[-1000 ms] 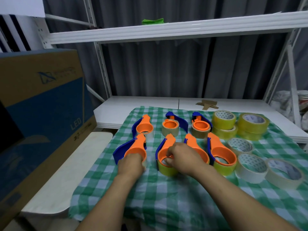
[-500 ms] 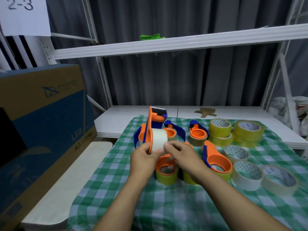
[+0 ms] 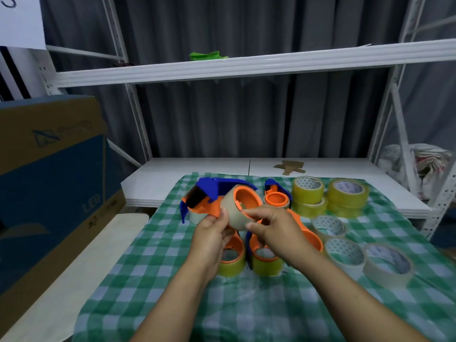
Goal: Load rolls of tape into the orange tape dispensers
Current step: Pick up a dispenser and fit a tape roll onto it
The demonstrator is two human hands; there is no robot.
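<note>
The left hand [image 3: 212, 234] curls around the raised orange dispenser [image 3: 209, 206] from beneath, thumb against its beige tape roll [image 3: 232, 214]. The right hand [image 3: 276, 228] pinches that roll's rim. Two loaded dispensers [image 3: 232, 257] lie below both hands, and loose rolls [image 3: 345, 253] sit to the right of the right hand.

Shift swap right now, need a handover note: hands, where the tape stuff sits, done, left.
Left hand: grips the lifted dispenser above the checked cloth.
Right hand: pinches the beige roll on that dispenser's orange hub.
Done: beige roll looks seated; front-left dispenser and front-right dispenser carry yellow rolls.
Left: probably thread the tape end and set it down. Loose yellow rolls and whitish rolls lie at the right. The other dispensers are partly hidden, so check them.
</note>
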